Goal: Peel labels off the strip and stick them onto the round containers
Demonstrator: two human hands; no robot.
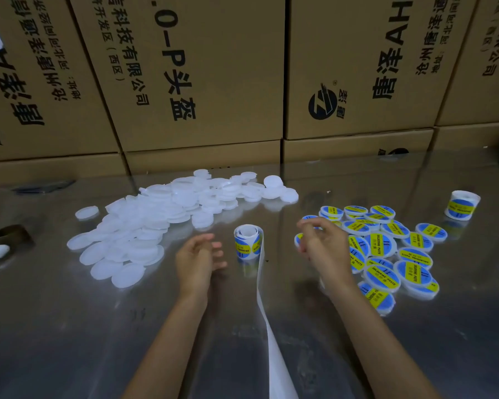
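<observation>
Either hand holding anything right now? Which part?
Left hand: nothing held, fingers relaxed beside the label roll. Right hand: fingers curled above the labelled containers; whether its grip pinches a label cannot be told.

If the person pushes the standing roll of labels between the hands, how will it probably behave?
The label roll stands on end on the shiny metal table, so it would probably slide easily. It looks loosely wound with a hollow core, so likely light and apt to tip. Its empty backing strip trails toward the person and looks floppy; it would probably drag along.
</observation>
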